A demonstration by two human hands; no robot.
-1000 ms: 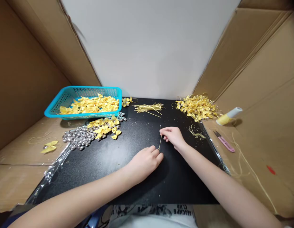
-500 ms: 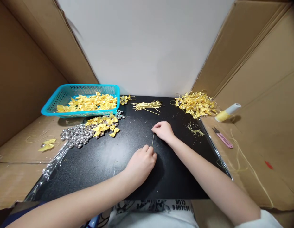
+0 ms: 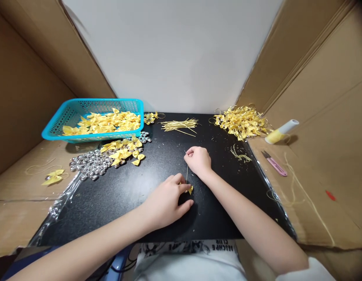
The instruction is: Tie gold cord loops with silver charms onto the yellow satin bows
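Observation:
My right hand [image 3: 199, 160] is closed in a pinch on a thin gold cord [image 3: 187, 173] above the black tabletop. A fine tip pokes out beyond the fingertips. The cord runs down towards a small yellow bow [image 3: 190, 190], partly hidden under the fingers of my left hand [image 3: 167, 199]. That hand lies low over the bow with its thumb spread away from the fingers; whether the fingers grip the bow's hidden part is unclear. To the left lie loose yellow bows [image 3: 122, 150] beside a heap of silver beads [image 3: 91, 163].
A blue basket [image 3: 93, 138] of yellow bows stands back left. Cut gold cords [image 3: 179, 125] lie at the back, with finished-looking bows with loops [image 3: 242, 121] piled right. Cord scraps [image 3: 240, 154], pink-handled snips [image 3: 274, 163] and a spool [image 3: 282, 132] are on the right.
My left hand has opened from its closed grip, the thumb moving away from the fingers, and a yellow bow now shows beneath it. My right hand still pinches the cord.

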